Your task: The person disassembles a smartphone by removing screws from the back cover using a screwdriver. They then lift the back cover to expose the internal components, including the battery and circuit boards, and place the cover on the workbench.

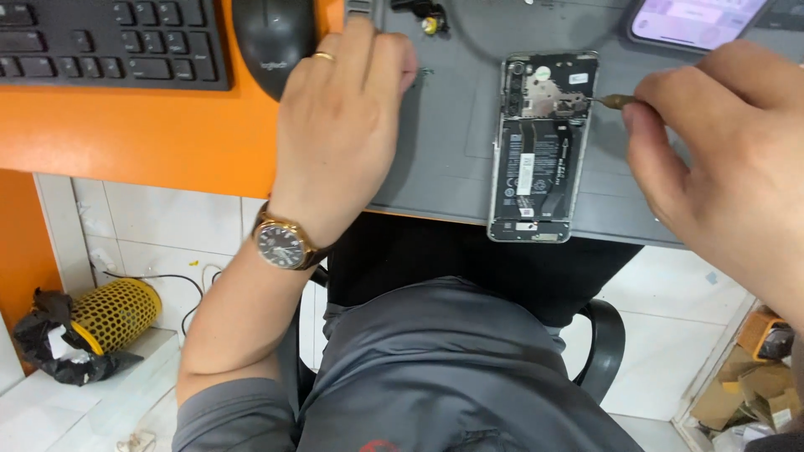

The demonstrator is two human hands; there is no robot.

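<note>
Grey mat (452,167) carries the opened phone (540,146), back cover off, its long axis running twelve to six with the camera end at twelve. The right hand (724,159) sits at three o'clock of it, fingers pinched on a slim screwdriver (615,102) whose tip points toward nine and meets the upper board — clearly the nearer hand. The left hand (343,125) rests at nine o'clock, well apart, fingers curled loosely on the mat — holding nothing I can see.

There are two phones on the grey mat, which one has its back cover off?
The phone lying mid-mat, with its battery and circuit board exposed; the right hand holds a tool to it. The other phone, at the top edge, shows a lit screen.
</note>
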